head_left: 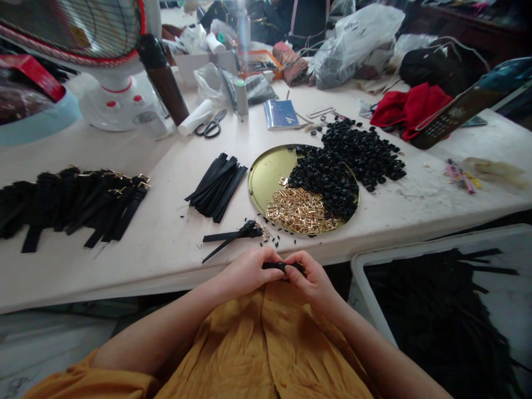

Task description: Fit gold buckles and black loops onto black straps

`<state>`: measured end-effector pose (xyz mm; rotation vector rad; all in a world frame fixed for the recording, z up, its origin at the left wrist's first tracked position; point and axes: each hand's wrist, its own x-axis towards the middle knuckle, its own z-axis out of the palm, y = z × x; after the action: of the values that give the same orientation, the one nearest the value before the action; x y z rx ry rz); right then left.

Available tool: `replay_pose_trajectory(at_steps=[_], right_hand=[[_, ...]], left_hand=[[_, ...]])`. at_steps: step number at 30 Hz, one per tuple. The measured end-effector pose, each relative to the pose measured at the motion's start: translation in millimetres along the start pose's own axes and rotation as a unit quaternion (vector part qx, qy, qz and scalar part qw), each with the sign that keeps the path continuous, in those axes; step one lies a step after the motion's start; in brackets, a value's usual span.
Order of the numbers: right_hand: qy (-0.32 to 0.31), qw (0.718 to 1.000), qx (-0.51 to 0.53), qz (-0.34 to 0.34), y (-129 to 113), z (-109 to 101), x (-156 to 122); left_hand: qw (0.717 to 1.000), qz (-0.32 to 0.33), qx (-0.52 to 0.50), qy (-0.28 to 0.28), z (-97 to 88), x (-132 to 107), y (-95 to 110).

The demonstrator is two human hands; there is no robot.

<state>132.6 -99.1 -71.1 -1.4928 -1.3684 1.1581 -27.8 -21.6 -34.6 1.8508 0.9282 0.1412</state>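
Observation:
Close to my body, just off the table's front edge, both hands pinch one short black strap (pixel 274 266). My left hand (pixel 251 270) is closed on its left part, and my right hand (pixel 310 277) grips the right end, thumbs nearly meeting. Fingers hide most of the strap. Beyond the hands lies a round gold tray (pixel 261 174) bearing a heap of small gold buckles (pixel 299 210) and black loops (pixel 324 183). Two straps with buckles (pixel 233 234) lie crossed at the tray's near left. Behind them sits a bundle of plain black straps (pixel 218 185).
At the left, buckled straps (pixel 75 202) are piled in a row. More black loops (pixel 361 152) spill past the tray. Scissors (pixel 211 126), a fan (pixel 108 100) and a blue booklet (pixel 281 114) stand farther back. A white bin (pixel 361 266) of black straps is at my right.

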Motion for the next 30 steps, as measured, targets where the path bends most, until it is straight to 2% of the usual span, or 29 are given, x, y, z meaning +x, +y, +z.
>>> replay_pose_trajectory(at_steps=[3,6,9,15,19,22,25,30], right_hand=[[-0.023,1.0,-0.001,0.008,-0.7,-2.3,-0.1],[-0.025,0.998,-0.05,0.008,-1.5,-4.6,-0.1],[-0.016,0.995,-0.097,-0.004,-1.4,-5.2,-1.1],[-0.04,0.984,-0.17,-0.03,-0.1,-4.0,-6.0],[-0.053,0.982,-0.178,-0.038,2.6,-0.2,-7.8],[-0.028,0.983,-0.177,-0.044,4.4,2.9,-7.1],[-0.009,0.982,-0.183,-0.036,3.6,2.0,-4.6],[-0.038,0.982,-0.18,-0.041,0.5,-5.1,-1.4]], left_hand=[[0.998,0.01,0.066,0.019,-5.0,-3.0,-0.8],[0.99,-0.008,0.127,0.054,-8.3,-5.9,-1.4],[0.987,-0.026,0.154,0.043,-7.4,-7.6,-3.6],[0.981,-0.006,0.194,0.026,0.3,-7.5,-7.2],[0.972,-0.002,0.233,0.026,3.6,-5.4,-2.8],[0.964,-0.003,0.262,0.037,4.0,-4.4,-0.5],[0.967,0.005,0.253,0.026,0.8,-4.7,-1.3],[0.981,0.008,0.194,-0.015,-5.9,-4.9,-4.3]])
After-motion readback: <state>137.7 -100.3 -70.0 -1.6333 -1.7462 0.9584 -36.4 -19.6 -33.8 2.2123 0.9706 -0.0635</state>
